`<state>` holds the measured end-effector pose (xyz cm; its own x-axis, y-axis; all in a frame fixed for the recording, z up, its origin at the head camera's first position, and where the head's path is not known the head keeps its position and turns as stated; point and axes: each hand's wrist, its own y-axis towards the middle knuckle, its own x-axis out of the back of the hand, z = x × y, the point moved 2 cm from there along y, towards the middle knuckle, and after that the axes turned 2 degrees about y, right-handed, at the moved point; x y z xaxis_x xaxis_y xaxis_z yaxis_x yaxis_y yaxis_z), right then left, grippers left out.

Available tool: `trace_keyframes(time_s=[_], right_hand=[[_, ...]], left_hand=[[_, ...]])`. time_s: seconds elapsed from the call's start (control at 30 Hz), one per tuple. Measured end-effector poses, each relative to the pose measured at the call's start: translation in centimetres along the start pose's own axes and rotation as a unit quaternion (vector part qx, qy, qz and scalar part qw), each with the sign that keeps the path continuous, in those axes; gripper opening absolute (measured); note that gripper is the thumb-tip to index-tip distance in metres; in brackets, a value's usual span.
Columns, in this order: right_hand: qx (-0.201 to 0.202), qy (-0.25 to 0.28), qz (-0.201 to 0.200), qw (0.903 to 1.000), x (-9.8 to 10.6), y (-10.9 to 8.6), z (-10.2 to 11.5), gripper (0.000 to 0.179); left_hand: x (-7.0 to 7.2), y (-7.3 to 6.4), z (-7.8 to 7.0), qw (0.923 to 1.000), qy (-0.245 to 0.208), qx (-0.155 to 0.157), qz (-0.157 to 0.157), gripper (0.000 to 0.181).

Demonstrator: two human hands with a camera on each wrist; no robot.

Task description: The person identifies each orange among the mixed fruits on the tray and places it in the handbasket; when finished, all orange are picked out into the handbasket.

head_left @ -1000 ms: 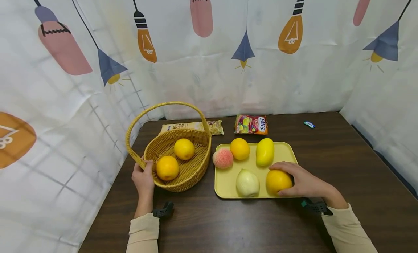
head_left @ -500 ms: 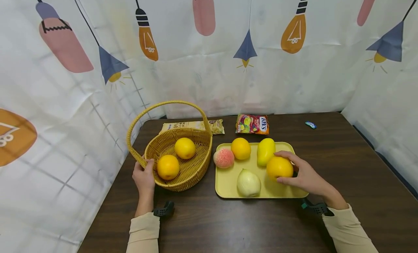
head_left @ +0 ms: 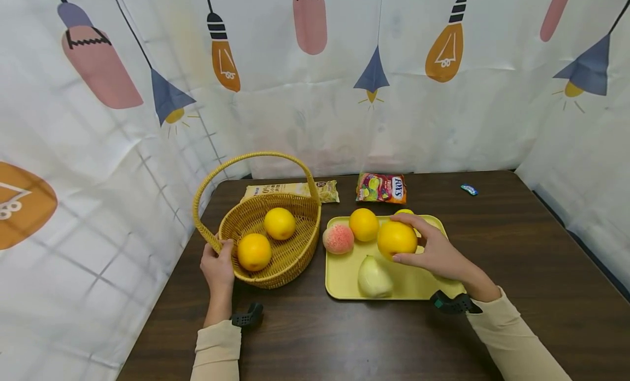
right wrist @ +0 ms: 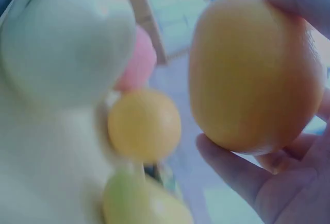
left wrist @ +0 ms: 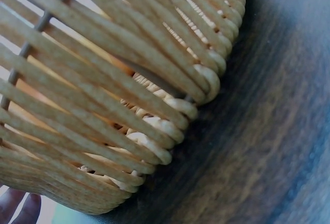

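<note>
My left hand [head_left: 218, 266] grips the rim of a wicker basket [head_left: 281, 278] at the foot of its handle; its woven side [left wrist: 103, 90] fills the left wrist view. Inside lie an orange [head_left: 254, 252] and a second yellow-orange fruit [head_left: 279, 223]. My right hand [head_left: 438, 255] holds another orange [head_left: 396, 240] between thumb and fingers, raised over the yellow tray [head_left: 339, 280]. On that tray sit a peach [head_left: 338, 239], one more orange [head_left: 363, 224], a white onion [head_left: 375, 278] and a mango [head_left: 404, 211], mostly hidden behind the held orange. The mango [right wrist: 147, 203] shows more in the right wrist view.
Behind the basket lies a long pale snack packet [head_left: 327, 191]. A red candy bag [head_left: 381, 188] is just beyond the tray, and a small blue wrapped candy [head_left: 469, 189] lies at the back right. A printed curtain [head_left: 315, 113] encloses the brown table [head_left: 344, 337].
My right hand has lifted the orange off the tray and carried it left, now covering most of the mango. My left hand stays on the basket.
</note>
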<state>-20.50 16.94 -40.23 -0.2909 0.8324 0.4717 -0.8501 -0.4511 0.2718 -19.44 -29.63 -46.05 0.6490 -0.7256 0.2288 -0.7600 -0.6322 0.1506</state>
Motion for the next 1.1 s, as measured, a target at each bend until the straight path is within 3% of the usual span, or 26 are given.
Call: trace_keyframes(time_s=[0.1, 0.23, 0.33, 0.5, 0.63, 0.83, 1.1], right_hand=[[0.011, 0.021, 0.002, 0.9997, -1.4, 1.2, 2.6, 0.068], [0.025, 0.048, -0.008, 0.9985, -3.8, 3.1, 3.9, 0.067], [0.028, 0.054, -0.019, 0.9980, -5.8, 4.5, 2.9, 0.068], [0.033, 0.037, -0.006, 0.9988, -8.6, 6.2, 3.6, 0.071], [0.045, 0.034, 0.007, 0.9984, -9.9, 7.6, 4.8, 0.073], [0.032, 0.013, 0.032, 0.9989, -11.8, 9.6, 5.8, 0.070], [0.043, 0.017, 0.048, 0.9978, -14.8, 10.7, 5.8, 0.074]], left_hand=[[0.0, 0.0, -0.1, 1.0000, 0.001, -0.001, 0.001, 0.040], [0.0, 0.0, -0.2, 1.0000, -0.001, 0.001, 0.001, 0.040], [0.1, 0.0, -0.1, 1.0000, -0.002, 0.002, 0.000, 0.039], [0.2, 0.0, 0.1, 1.0000, 0.002, 0.007, 0.001, 0.039], [0.1, 0.0, 0.3, 1.0000, 0.001, 0.007, 0.001, 0.039], [0.1, 0.0, 0.3, 0.9999, 0.000, 0.009, -0.007, 0.039], [0.0, 0.1, 0.2, 0.9999, 0.008, -0.004, -0.010, 0.038]])
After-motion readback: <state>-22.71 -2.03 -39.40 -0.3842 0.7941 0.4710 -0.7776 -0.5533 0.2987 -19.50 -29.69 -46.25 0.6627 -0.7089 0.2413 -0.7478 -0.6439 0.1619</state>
